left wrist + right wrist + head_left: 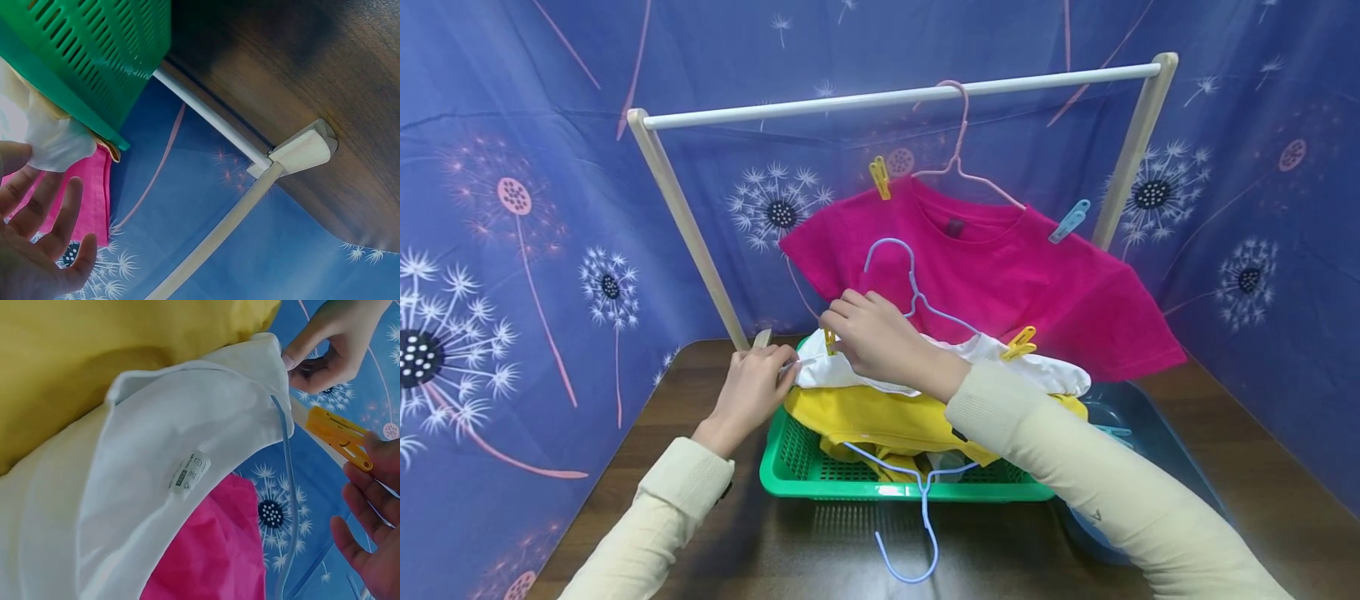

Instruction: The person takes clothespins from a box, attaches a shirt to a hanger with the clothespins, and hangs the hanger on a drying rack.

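A white shirt (pixel 812 371) lies over a yellow garment (pixel 880 417), with a blue hanger (pixel 912 271) inside its neckline. My left hand (pixel 754 387) pinches the shirt at its left shoulder. Between the thumb and fingers of my right hand (pixel 880 333) is a yellow clothespin (pixel 337 434), beside that shoulder and apart from the cloth in the right wrist view. A second yellow clothespin (pixel 1021 343) is clipped at the shirt's other shoulder. The collar label (pixel 189 472) faces the right wrist camera. My right forearm hides part of the shirt in the head view.
The clothes rest on a green basket (pixel 865 490); another blue hanger (pixel 927 508) hangs over its front rim. Behind, a pink T-shirt (pixel 985 267) with clothespins hangs from a rack's white rail (pixel 820 107). A dark blue bin (pixel 1150 417) stands at the right.
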Available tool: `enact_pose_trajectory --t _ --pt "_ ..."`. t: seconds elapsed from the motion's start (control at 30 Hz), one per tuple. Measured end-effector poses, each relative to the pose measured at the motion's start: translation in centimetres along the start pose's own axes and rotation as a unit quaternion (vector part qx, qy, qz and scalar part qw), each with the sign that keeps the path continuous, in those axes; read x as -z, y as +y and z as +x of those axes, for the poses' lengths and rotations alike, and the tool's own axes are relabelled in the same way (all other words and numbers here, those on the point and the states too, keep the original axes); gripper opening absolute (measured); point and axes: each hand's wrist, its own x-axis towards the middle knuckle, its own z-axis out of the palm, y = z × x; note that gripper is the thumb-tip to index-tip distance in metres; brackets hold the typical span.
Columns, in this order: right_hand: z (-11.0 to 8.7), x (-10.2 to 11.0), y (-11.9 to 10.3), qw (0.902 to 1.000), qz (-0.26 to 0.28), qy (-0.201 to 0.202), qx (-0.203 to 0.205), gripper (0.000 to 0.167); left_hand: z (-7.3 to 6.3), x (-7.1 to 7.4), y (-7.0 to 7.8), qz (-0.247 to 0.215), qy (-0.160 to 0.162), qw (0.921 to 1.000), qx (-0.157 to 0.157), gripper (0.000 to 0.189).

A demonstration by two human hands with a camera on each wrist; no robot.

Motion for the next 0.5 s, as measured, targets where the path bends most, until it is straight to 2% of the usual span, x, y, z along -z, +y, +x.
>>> enact_pose_trajectory --t 0.27,0.5 --pt "1.5 -1.1 -0.1 0.9999 -0.015 0.008 0.0 0.008 0.0 0.0 0.1 0.002 0.0 1.0 0.0 0.008" --pt "2.5 -1.6 -0.5 0.9989 -0.012 -0.046 -0.002 0.005 0.0 0.0 0.1 0.0 0.006 1.0 -0.007 0.007"
